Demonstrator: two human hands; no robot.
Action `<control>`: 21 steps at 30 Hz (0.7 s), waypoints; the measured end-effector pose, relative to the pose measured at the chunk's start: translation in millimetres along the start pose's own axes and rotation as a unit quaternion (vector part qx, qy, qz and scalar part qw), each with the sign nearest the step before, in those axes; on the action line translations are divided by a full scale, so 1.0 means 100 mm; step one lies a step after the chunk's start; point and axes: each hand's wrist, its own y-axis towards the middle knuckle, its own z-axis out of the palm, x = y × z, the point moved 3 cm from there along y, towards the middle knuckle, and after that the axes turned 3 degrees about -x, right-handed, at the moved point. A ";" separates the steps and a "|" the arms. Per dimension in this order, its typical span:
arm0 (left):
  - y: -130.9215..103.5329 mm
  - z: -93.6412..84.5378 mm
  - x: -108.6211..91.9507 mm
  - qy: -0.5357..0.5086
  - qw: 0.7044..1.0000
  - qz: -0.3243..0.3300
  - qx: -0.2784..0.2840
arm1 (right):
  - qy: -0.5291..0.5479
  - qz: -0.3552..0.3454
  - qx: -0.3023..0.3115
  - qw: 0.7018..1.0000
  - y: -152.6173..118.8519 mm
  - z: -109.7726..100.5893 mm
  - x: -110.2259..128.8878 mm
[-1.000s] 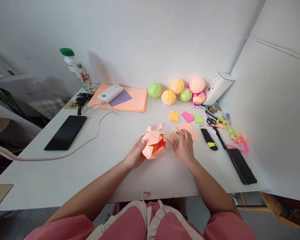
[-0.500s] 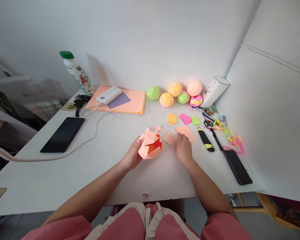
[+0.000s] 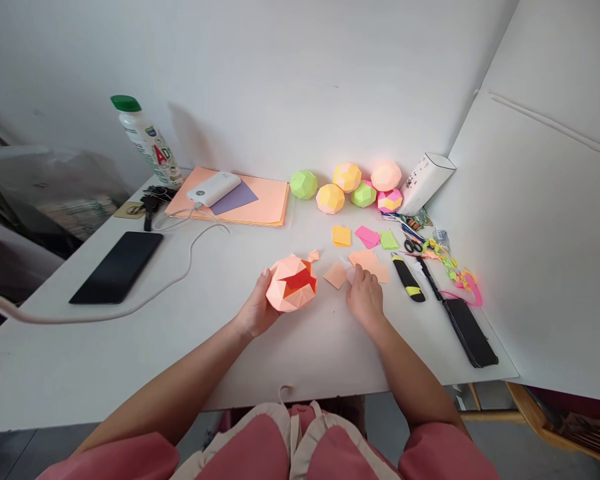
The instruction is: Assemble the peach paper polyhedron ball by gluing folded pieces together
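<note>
My left hand point(image 3: 257, 308) is closed round a peach faceted paper ball point(image 3: 285, 300), holding it just over the white table from its left side. A jagged gap in the ball's upper right shows a deep orange inside. Behind it lies a small folded peach paper piece point(image 3: 313, 255). My right hand point(image 3: 366, 293) is on the table with its fingers curled together beside peach paper squares point(image 3: 374, 263). A whitish, see-through scrap point(image 3: 347, 268) shows at its fingertips; what the fingers pinch is partly hidden. One more peach square point(image 3: 335, 275) lies left of that hand.
Finished paper balls point(image 3: 331, 199) sit along the wall. Orange point(image 3: 341, 235), pink point(image 3: 367, 236) and green point(image 3: 389, 239) paper squares lie before them. At right are a utility knife point(image 3: 409, 278), scissors point(image 3: 413, 246) and a black case point(image 3: 471, 332). A phone point(image 3: 117, 267), cable and bottle point(image 3: 151, 148) stand left.
My left hand has tilted the paper ball so that its gap faces more upward, and shifted slightly left. The right hand stays at the same papers. The whole view has moved a little.
</note>
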 end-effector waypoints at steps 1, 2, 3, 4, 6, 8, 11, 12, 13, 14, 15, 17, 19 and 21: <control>0.00 0.00 0.01 0.000 1.000 -0.007 0.002 | -0.001 0.002 0.003 1.000 0.00 0.00 -0.01; 0.00 0.00 0.02 -0.003 1.000 -0.015 0.005 | -0.001 0.003 0.005 1.000 0.01 0.00 -0.01; 0.00 0.00 0.03 -0.010 1.000 -0.024 0.007 | 0.002 0.004 0.003 1.000 0.01 0.00 -0.02; 0.01 0.00 0.04 -0.019 0.999 -0.032 0.009 | 0.010 0.006 -0.001 1.000 0.02 0.01 -0.02; 0.02 -0.01 0.06 -0.038 0.998 -0.049 0.015 | 0.048 0.013 -0.023 0.998 0.02 0.01 -0.04; 0.03 -0.03 0.09 -0.044 0.997 -0.058 0.022 | 0.132 0.020 -0.072 0.988 0.02 -0.01 -0.05; 0.04 -0.05 0.11 -0.019 0.998 -0.052 0.037 | 0.319 0.028 -0.161 0.934 0.00 -0.08 -0.08; 0.04 -0.04 0.11 -0.002 0.997 -0.050 0.056 | 0.382 0.029 -0.182 0.906 -0.02 -0.10 -0.08; 0.03 -0.03 0.12 0.019 0.995 -0.054 0.084 | 0.441 0.029 -0.197 0.875 -0.03 -0.13 -0.09; 0.00 0.00 0.14 0.042 0.990 -0.066 0.117 | 0.494 0.029 -0.206 0.844 -0.05 -0.16 -0.10; -0.03 0.03 0.16 0.063 0.983 -0.084 0.152 | 0.542 0.028 -0.210 0.813 -0.06 -0.18 -0.10; -0.10 0.09 0.22 0.092 0.966 -0.133 0.200 | 0.621 0.025 -0.209 0.755 -0.07 -0.22 -0.12; -0.14 0.14 0.28 0.099 0.957 -0.165 0.218 | 0.680 0.021 -0.205 0.703 -0.06 -0.23 -0.14; -0.15 0.16 0.32 0.078 0.959 -0.171 0.210 | 0.720 0.009 -0.207 0.662 -0.05 -0.26 -0.16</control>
